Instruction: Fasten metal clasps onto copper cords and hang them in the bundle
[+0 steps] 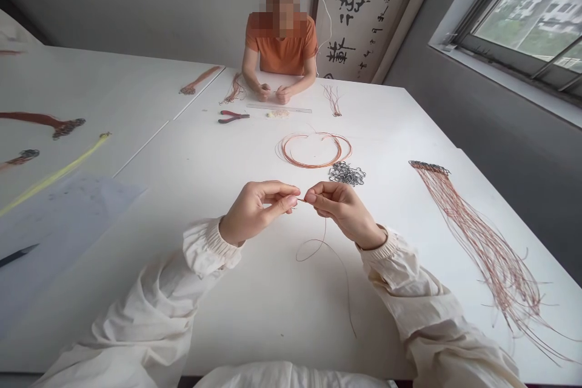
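1. My left hand [254, 212] and right hand [343, 213] meet above the table [254, 297], thumbs and fingertips [291, 199] pressed together, both pinching a thin copper wire [325, 236].
2. The wire drops below my hands, its tail looping onto the table.
3. Ahead lie a wire coil [313, 150] and a black tangle [347, 174]; a wire bundle [482, 242] lies rightward.
4. Across the table, a person [282, 51] works beyond pliers [233, 116].
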The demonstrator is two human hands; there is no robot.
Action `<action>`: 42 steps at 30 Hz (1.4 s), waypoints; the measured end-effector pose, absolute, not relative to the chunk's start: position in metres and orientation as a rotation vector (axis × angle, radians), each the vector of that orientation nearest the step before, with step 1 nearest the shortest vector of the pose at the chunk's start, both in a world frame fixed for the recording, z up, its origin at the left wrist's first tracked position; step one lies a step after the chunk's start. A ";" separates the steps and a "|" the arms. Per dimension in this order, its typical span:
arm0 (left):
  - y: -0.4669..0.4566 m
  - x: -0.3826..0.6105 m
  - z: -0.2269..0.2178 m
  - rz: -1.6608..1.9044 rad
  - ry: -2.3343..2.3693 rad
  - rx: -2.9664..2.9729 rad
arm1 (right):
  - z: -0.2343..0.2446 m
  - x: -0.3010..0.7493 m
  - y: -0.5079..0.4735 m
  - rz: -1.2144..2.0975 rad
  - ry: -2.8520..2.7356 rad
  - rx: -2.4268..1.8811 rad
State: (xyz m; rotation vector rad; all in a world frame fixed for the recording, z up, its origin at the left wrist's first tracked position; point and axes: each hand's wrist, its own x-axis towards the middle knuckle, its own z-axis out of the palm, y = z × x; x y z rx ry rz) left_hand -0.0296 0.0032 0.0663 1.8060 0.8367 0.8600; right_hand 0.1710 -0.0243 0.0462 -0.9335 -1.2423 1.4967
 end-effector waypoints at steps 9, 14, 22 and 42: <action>0.005 -0.029 0.060 1.023 0.790 2.197 | 0.049 0.170 -0.028 1.405 -1.370 -1.025; 0.004 -0.028 0.059 1.031 0.760 2.358 | 0.046 0.165 -0.032 1.253 -1.398 -1.112; 0.001 -0.026 0.058 1.026 0.791 2.383 | 0.044 0.160 -0.033 1.144 -1.445 -1.119; 0.004 -0.025 0.053 1.283 0.611 2.436 | 0.053 0.157 -0.035 1.137 -1.337 -1.075</action>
